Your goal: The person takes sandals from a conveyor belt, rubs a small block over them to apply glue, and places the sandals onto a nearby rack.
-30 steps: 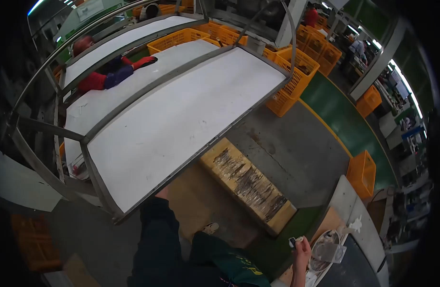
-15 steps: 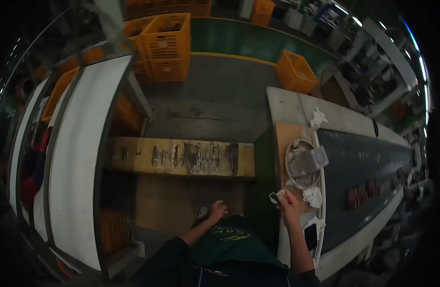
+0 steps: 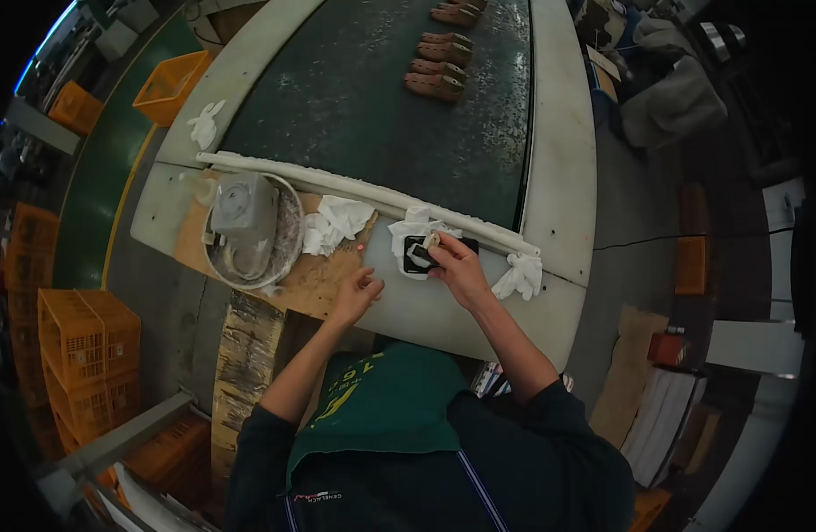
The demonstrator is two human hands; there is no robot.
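Note:
My right hand pinches a small pale thing with a whitish loop; its kind is not clear. It is over a black phone-like slab and a crumpled white cloth at the near end of the conveyor table. My left hand is at the near edge of a brown board, its fingers loosely bent and apart, with nothing visible in them. Left of it, a round white basin holds a translucent grey plastic container. White crumpled cloths lie beside the basin.
Several brown shoe-shaped pieces stand on the dark green conveyor belt. White gloves lie at the table's right, and another white glove at its left. Orange crates are stacked on the floor at left.
My view has turned right to face the conveyor table. My right hand, still pinching the small looped thing, is now over the dark slab; my left hand has come to the board's edge.

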